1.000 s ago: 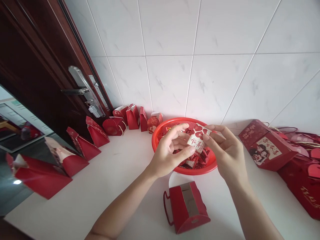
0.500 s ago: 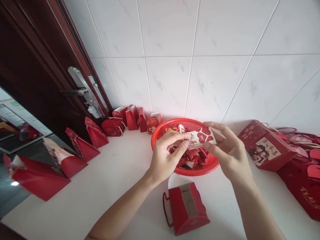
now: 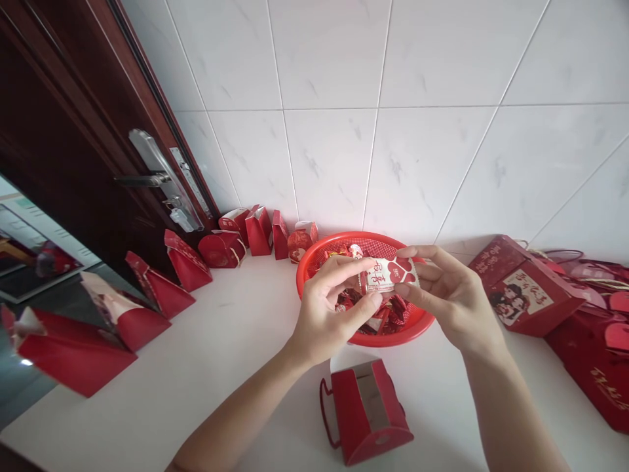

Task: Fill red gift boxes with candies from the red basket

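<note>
Both hands are raised over a red plastic basket (image 3: 305, 288), with a wrapped candy (image 3: 388, 275) between them. Its wrapper is white with red hearts and red lettering. My right hand (image 3: 455, 295) pinches the candy's right end between thumb and fingers. At the other end, the thumb and index finger of my left hand (image 3: 324, 308) close on its upper and lower edges. Below the hands, many wrapped sweets (image 3: 388, 318), mostly red, lie in the basket. In front of the basket a small red gift box (image 3: 354, 413) with a cord handle stands with its top open.
Several red paper boxes (image 3: 223, 249) line the left and back of the white table (image 3: 216, 354). To the right stand a larger red box (image 3: 531, 295) and red gift bags (image 3: 590, 367). A tiled wall (image 3: 329, 164) rises behind; a dark door (image 3: 98, 111) is at the left.
The candy has turned slightly and moved a little left and down. My left thumb has slid down to its lower edge. The gift box and the basket have stayed in place.
</note>
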The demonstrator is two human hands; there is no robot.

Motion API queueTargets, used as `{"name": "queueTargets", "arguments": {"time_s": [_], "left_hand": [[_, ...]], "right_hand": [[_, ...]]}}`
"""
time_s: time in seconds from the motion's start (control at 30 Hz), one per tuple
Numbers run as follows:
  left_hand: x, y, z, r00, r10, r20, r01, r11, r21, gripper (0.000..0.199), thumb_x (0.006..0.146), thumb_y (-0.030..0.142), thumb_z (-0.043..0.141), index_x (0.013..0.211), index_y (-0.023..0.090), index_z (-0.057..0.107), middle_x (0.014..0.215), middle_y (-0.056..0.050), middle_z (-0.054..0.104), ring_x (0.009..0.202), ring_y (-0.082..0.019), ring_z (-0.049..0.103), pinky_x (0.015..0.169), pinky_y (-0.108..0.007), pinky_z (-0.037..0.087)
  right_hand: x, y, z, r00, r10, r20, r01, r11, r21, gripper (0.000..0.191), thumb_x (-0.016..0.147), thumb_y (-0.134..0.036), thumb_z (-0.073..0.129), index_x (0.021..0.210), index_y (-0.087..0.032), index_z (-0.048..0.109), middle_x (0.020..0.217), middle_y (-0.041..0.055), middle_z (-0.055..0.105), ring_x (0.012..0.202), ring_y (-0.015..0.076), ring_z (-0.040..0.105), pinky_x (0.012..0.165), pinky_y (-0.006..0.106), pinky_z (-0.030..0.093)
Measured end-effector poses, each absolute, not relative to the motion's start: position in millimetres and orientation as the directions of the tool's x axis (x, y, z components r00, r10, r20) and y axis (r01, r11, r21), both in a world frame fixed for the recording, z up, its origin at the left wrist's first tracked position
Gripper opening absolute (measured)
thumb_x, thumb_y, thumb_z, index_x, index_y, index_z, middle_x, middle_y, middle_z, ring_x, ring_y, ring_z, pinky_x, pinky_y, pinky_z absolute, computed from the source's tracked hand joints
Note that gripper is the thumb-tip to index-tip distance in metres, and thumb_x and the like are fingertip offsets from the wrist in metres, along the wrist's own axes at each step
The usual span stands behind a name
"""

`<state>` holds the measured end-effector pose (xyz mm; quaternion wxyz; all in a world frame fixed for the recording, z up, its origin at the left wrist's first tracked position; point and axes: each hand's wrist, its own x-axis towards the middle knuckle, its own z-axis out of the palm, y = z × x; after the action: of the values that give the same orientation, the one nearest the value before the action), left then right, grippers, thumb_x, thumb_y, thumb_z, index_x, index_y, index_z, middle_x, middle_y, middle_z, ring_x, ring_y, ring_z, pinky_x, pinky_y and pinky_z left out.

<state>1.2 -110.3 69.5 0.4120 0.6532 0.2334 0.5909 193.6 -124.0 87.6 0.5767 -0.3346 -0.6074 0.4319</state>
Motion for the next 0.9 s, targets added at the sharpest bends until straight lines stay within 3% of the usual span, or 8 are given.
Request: {"name": "queueTargets", "arguments": {"time_s": [0.13, 0.27, 0.5, 0.73, 0.9], "left_hand": [[1.4, -111.2, 72.0, 0.186, 0.827, 0.530, -0.193, -0.498, 0.846, 0.034, 0.084, 0.016, 0.076, 0.117, 0.025, 0.077, 0.117, -0.007, 0.070, 0.104, -0.022, 0.073, 0.093, -0.037, 0.066], [1.5, -109.3, 74.9, 0.165, 0.854, 0.494, -0.180, -0.467, 0.866, 0.033, 0.082, 0.016, 0.077, 0.114, 0.024, 0.079, 0.116, -0.008, 0.073, 0.107, -0.024, 0.072, 0.094, -0.039, 0.065], [-0.1, -107.1, 77.8, 0.120, 0.847, 0.518, -0.161, -0.498, 0.852, 0.026, 0.081, 0.015, 0.076, 0.105, 0.023, 0.081, 0.105, -0.006, 0.074, 0.094, -0.021, 0.074, 0.079, -0.032, 0.067], [-4.1, -100.7, 74.2, 0.103, 0.664, 0.740, 0.068, -0.747, 0.661, 0.018, 0.093, 0.020, 0.068, 0.105, 0.024, 0.081, 0.099, -0.006, 0.075, 0.092, -0.019, 0.071, 0.082, -0.034, 0.063], [-8.9, -98.8, 76.2, 0.146, 0.618, 0.773, 0.087, -0.786, 0.612, 0.018, 0.095, 0.021, 0.066, 0.107, 0.024, 0.080, 0.098, -0.007, 0.075, 0.091, -0.019, 0.070, 0.078, -0.033, 0.061]], "right_hand": [[193.1, -123.4, 84.1, -0.091, 0.904, 0.418, -0.079, 0.412, -0.908, 0.033, 0.083, -0.032, 0.082, 0.111, -0.024, 0.066, 0.094, 0.0064, 0.080, 0.079, 0.0205, 0.077, 0.069, 0.029, 0.064], [190.0, -123.4, 82.8, -0.054, 0.909, 0.412, -0.050, 0.410, -0.911, 0.031, 0.083, -0.034, 0.083, 0.108, -0.023, 0.068, 0.092, 0.0067, 0.081, 0.079, 0.0234, 0.079, 0.074, 0.034, 0.067], [184.1, -124.3, 85.0, -0.025, 0.879, 0.477, -0.032, 0.476, -0.879, 0.019, 0.085, -0.031, 0.081, 0.100, -0.021, 0.075, 0.093, 0.0068, 0.082, 0.083, 0.0232, 0.080, 0.077, 0.032, 0.068], [181.6, -127.6, 86.3, 0.051, 0.866, 0.498, 0.032, 0.497, -0.867, 0.013, 0.082, -0.029, 0.083, 0.092, -0.022, 0.077, 0.088, 0.0051, 0.082, 0.080, 0.0220, 0.079, 0.072, 0.030, 0.068], [181.9, -129.0, 87.2, 0.051, 0.870, 0.491, 0.055, 0.488, -0.871, 0.014, 0.082, -0.031, 0.083, 0.092, -0.022, 0.078, 0.088, 0.0058, 0.082, 0.081, 0.0240, 0.079, 0.072, 0.033, 0.068]]}}
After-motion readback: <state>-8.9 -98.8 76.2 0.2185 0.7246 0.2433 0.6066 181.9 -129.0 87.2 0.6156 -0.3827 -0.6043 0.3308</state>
